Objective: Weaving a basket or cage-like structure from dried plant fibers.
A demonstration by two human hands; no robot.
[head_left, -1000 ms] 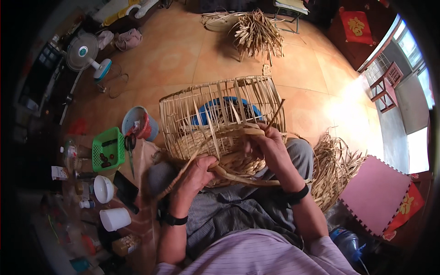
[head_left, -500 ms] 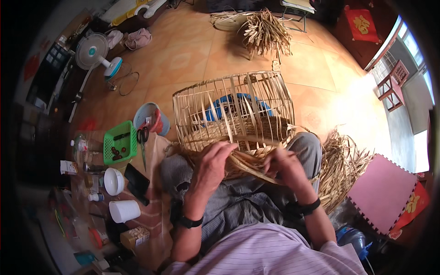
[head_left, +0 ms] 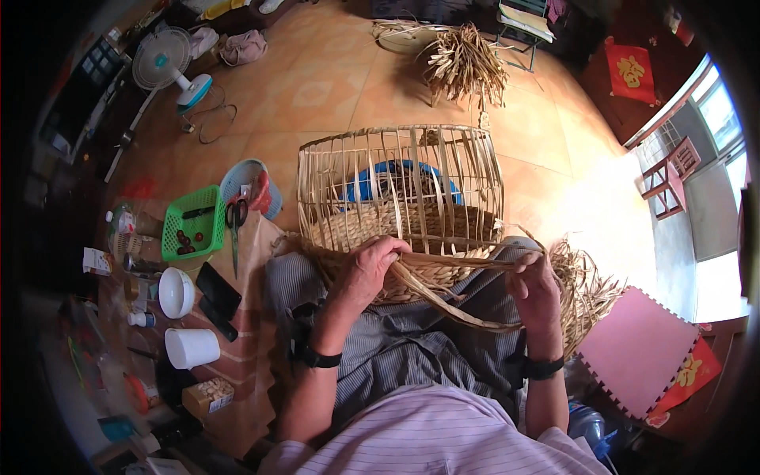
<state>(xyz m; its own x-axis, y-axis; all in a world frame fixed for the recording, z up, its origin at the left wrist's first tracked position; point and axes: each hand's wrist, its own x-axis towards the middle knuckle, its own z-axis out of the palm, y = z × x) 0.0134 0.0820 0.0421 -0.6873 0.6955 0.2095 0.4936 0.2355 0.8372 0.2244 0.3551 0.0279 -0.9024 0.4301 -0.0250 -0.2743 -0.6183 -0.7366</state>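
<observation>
On my lap lies a half-woven basket (head_left: 404,222), its near part densely braided and its far part an open frame of upright strips. My left hand (head_left: 368,269) pinches flat straw strands (head_left: 451,260) at the basket's near rim. To the right, my right hand (head_left: 536,289) grips the same strands, which stretch between both hands. Another bundle of strands (head_left: 443,305) sags in a loop below, from the left fingers toward the right hand. The right fingertips are partly hidden by the strands.
At left stand a green basket (head_left: 192,223), scissors (head_left: 235,229), a white bowl (head_left: 176,293), a white cup (head_left: 192,348) and a dark phone-like slab (head_left: 218,291). Dried straw (head_left: 586,285) lies beside my right knee, near a pink foam mat (head_left: 640,352). A fan (head_left: 162,59) stands far left.
My right hand has moved right, away from the left hand, drawing the strands out between them. The left hand keeps its pinch at the rim. The view has shifted slightly.
</observation>
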